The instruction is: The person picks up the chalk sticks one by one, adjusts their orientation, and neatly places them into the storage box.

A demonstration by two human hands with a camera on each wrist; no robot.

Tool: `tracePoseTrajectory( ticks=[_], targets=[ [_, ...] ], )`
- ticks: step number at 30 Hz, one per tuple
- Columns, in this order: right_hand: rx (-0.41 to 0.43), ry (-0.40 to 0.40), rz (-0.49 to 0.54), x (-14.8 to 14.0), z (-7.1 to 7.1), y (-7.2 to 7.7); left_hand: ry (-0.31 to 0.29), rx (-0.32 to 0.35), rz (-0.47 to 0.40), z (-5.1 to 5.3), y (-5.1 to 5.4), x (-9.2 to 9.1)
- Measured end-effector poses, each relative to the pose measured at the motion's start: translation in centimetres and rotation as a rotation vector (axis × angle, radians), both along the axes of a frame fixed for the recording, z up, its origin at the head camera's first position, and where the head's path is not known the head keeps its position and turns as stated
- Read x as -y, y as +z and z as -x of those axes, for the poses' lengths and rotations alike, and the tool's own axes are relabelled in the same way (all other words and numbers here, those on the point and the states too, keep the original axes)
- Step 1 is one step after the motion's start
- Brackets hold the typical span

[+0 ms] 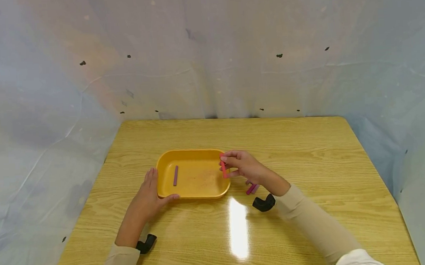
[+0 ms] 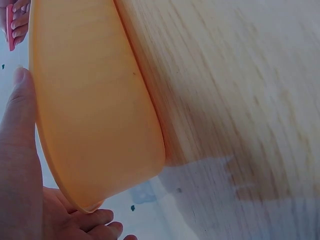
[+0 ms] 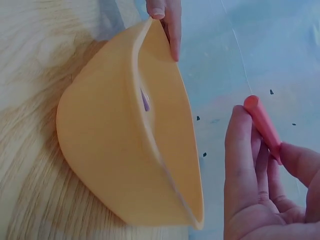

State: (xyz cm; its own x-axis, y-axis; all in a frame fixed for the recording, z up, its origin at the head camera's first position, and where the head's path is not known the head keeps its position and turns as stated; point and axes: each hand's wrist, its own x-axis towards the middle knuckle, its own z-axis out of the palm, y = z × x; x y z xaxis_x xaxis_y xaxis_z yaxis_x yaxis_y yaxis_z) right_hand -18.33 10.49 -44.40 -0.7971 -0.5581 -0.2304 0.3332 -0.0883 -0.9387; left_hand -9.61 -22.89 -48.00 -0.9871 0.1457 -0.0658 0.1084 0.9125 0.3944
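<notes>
A yellow tray (image 1: 201, 197) lies on the wooden table, with one purple stick (image 1: 175, 176) inside near its left end. My left hand (image 1: 148, 195) rests against the tray's left end, fingers along the outside and thumb on the near rim. Over the tray's right end, my right hand (image 1: 245, 166) pinches a red stick (image 1: 223, 166) between thumb and fingers. In the right wrist view the red stick (image 3: 264, 125) is held clear of the tray's rim (image 3: 150, 130). Several pink and purple sticks (image 1: 251, 189) lie on the table below the right hand, partly hidden by it.
A black curved piece (image 1: 264, 203) lies on the table beside the right forearm. Another black piece (image 1: 146, 244) is by the left wrist, partly covered. Pale sheeting (image 1: 209, 61) hangs behind the table (image 1: 305, 144) and along both sides.
</notes>
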Motion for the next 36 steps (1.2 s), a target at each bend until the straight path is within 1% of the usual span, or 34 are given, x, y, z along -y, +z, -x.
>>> tracePoseTrajectory(
  ticks=[9,18,26,32,36],
  targets=[
    [0.004,0.006,0.002,1.7,-0.3,0.1,-0.002,-0.001,0.008,0.0,0.0,0.1],
    [0.049,-0.013,-0.01,3.2,-0.5,-0.3,0.001,-0.001,-0.001,0.1,0.1,0.0],
    [0.094,-0.048,0.011,4.5,-0.7,-0.6,0.005,0.012,0.004,0.2,-0.1,0.0],
    [0.114,-0.06,0.013,5.8,-0.6,-0.8,0.01,0.005,0.01,0.2,-0.2,0.3],
    [0.121,-0.057,0.019,6.7,-0.4,-0.8,0.016,0.016,0.009,0.1,-0.4,0.4]
  ],
)
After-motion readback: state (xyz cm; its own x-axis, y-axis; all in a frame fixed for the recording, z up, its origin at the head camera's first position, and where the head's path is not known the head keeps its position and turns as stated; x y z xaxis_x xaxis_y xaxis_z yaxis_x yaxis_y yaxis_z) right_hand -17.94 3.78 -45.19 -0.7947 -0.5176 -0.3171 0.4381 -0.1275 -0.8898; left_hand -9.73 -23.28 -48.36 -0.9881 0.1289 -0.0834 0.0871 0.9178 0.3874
